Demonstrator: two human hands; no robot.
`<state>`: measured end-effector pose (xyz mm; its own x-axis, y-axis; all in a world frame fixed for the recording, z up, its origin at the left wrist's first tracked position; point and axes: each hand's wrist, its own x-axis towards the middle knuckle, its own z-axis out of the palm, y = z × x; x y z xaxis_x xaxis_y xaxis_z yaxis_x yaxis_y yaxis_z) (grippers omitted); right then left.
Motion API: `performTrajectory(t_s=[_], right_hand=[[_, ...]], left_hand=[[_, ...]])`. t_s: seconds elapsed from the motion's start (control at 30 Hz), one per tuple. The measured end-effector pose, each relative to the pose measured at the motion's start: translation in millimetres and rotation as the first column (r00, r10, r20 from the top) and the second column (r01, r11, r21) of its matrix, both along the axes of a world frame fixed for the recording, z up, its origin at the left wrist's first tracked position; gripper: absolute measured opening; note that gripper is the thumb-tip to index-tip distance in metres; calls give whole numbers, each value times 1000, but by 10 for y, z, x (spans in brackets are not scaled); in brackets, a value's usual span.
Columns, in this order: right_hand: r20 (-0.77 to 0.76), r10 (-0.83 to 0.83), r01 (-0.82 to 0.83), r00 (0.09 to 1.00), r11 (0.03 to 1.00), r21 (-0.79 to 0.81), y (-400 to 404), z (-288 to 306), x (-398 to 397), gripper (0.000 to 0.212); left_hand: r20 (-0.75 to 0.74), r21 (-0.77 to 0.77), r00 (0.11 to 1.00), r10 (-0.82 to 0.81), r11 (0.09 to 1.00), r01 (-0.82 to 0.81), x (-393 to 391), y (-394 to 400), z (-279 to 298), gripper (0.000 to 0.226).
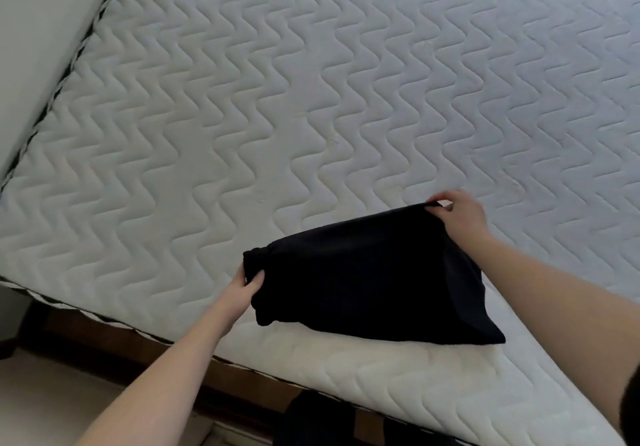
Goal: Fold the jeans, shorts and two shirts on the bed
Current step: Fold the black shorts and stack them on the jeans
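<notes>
The left hand (247,284) grips the bunched, gathered end of a black, soft-fabric garment (367,283), its thumb lying over the top of the cloth and its fingers curled underneath. The right hand (457,215) pinches the opposite, farther corner of the same garment between thumb and fingertips, raising that edge slightly above the surface. The gathered end looks like an elastic waistband, so the garment may be the shorts, though the dark cloth shows too little detail to be sure. It is folded into a rough rectangle, stretched between the two hands, with its lower right corner coming to a point that rests on the bed. The garment lies near the front edge of a white quilted mattress (311,99) stitched in a wavy zigzag pattern, which fills most of the view. Both bare forearms reach in from the bottom of the frame, the left from the lower left and the right from the lower right. Below the mattress edge runs a dark brown wooden bed frame (145,340), and beneath that a pale floor (52,397). A dark shape (311,418) sits at the bottom centre, beside the bed; what it is cannot be told. A plain pale wall (38,30) borders the mattress at the upper left.
</notes>
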<state>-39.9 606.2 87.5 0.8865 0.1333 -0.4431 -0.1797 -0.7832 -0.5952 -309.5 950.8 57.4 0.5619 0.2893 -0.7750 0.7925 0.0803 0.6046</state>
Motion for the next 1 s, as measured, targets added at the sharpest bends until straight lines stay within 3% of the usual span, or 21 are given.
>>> performTrajectory(t_s=[0.1, 0.23, 0.33, 0.43, 0.57, 0.73, 0.8, 0.87, 1.0], right_hand=[[32, 52, -51, 998, 997, -51, 338, -325, 305, 9], [155, 140, -118, 978, 983, -143, 802, -692, 696, 15], [189, 188, -150, 964, 969, -198, 1105, -957, 913, 16], [44, 224, -216, 974, 967, -137, 1243, -1218, 994, 34], [-38, 286, -288, 958, 947, -139, 1114, -1373, 819, 65], [-27, 178, -179, 984, 974, -140, 659, -1315, 571, 74], [-20, 185, -186, 983, 965, -187, 415, -1285, 497, 68], [-51, 211, -217, 976, 944, -250, 180, -1262, 456, 60], [-123, 343, -359, 931, 802, -478, -216, -1229, 424, 40]], left_hand=[[44, 6, 996, 74, 997, -74, 191, 250, -299, 34], [83, 103, 972, 222, 968, -230, 444, 493, -652, 13], [89, 213, 959, 270, 935, -283, 587, 629, -882, 25], [40, 204, 937, 347, 915, -348, 616, 692, -1028, 54], [35, 247, 992, 119, 961, -124, 412, 622, -1038, 92], [52, 392, 998, 44, 918, -60, 201, 512, -1027, 85], [34, 508, 999, -5, 862, -13, 194, 455, -1001, 82], [-14, 668, 998, -53, 743, 49, 222, 369, -954, 78], [30, 866, 978, -207, 494, 78, 434, 94, -830, 65]])
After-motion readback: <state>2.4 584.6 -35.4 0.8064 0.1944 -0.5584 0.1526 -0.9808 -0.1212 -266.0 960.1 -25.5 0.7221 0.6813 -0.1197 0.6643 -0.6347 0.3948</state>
